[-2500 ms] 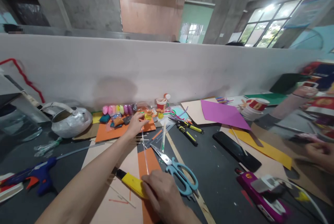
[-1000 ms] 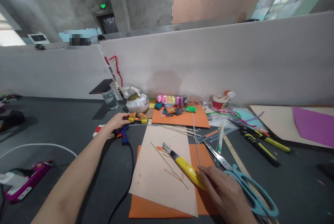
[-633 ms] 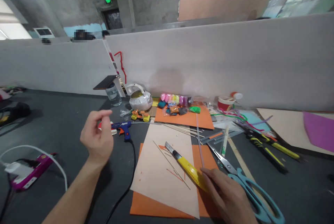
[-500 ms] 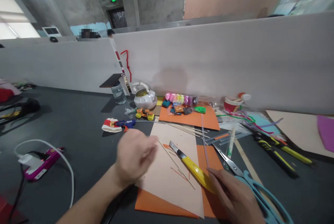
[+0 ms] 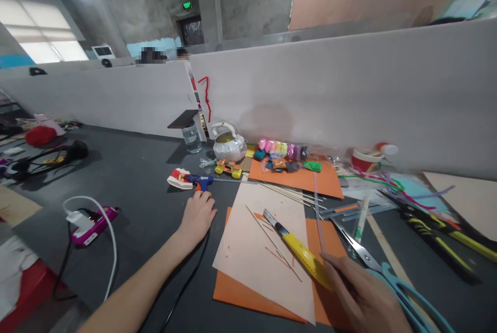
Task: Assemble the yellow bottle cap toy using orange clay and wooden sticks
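Two hands flank the pale sheet (image 5: pixel 240 250). Left of it, the left hand (image 5: pixel 198 215) has its fingers bent at the handle of the glue gun (image 5: pixel 199 181); whether they grip it cannot be told. At the sheet's right side, the right hand (image 5: pixel 361 289) pinches a thin strip (image 5: pixel 318 214), and the knife (image 5: pixel 305 257), slanting over the sheet, meets that hand. The scissors (image 5: pixel 365 255) lie right of the sheet.

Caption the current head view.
Left hand at a blue plastic glue gun, right hand at a long pale lilac strip.
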The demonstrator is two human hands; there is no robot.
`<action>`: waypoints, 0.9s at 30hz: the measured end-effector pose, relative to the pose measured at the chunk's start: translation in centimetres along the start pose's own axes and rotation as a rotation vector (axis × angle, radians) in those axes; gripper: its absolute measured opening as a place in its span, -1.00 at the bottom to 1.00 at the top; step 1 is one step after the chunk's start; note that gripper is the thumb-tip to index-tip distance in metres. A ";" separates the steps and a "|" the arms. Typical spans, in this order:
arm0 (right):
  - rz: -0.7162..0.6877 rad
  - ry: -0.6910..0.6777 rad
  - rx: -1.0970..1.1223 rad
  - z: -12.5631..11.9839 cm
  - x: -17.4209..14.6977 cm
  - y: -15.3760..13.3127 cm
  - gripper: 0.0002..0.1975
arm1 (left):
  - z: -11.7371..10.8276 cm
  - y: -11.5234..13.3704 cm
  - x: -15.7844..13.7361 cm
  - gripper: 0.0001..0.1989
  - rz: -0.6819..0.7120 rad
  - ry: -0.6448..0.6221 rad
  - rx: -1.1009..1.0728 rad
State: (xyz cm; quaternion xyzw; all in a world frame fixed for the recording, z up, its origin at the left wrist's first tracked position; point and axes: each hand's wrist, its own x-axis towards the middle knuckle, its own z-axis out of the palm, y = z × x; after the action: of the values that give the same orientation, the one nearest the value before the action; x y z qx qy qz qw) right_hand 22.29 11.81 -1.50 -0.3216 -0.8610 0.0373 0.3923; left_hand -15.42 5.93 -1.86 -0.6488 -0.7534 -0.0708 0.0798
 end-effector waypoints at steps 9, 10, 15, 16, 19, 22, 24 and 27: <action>0.028 -0.034 0.007 -0.1 0.1 -0.3 -0.72 | 0.9 -2.1 -1.1 -0.68 -0.080 0.076 -0.081; 0.029 -0.034 0.007 -0.2 0.1 -0.4 -0.72 | 0.9 -2.1 -1.1 -0.68 -0.089 0.081 -0.101; 0.019 -0.038 0.003 -0.3 0.4 -0.7 -0.72 | 0.6 -2.7 1.6 -0.67 -0.113 0.129 -0.256; 0.016 -0.042 0.002 -0.2 0.4 -0.7 -0.72 | 0.5 -3.1 2.8 -0.65 -0.123 0.144 -0.295; 0.012 -0.049 -0.004 -0.2 0.3 -0.5 -0.71 | 0.8 -4.6 7.2 -0.60 -0.150 0.152 -0.431; 0.010 -0.049 -0.014 -0.2 0.2 -0.4 -0.70 | 1.6 -5.7 11.3 -0.61 -0.158 0.078 -0.586; 0.012 -0.043 -0.023 -0.3 0.2 -0.3 -0.70 | 2.4 -6.0 13.0 -0.62 -0.169 0.018 -0.672; 0.017 -0.038 -0.031 -0.2 0.1 -0.3 -0.70 | 3.6 -6.2 14.2 -0.62 -0.188 -0.038 -0.759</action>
State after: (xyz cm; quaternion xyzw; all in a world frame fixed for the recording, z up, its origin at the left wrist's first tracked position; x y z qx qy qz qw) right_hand 22.22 11.62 -1.17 -0.3343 -0.8659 0.0335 0.3707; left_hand -23.67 19.47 -2.35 -0.5615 -0.7312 -0.3395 -0.1864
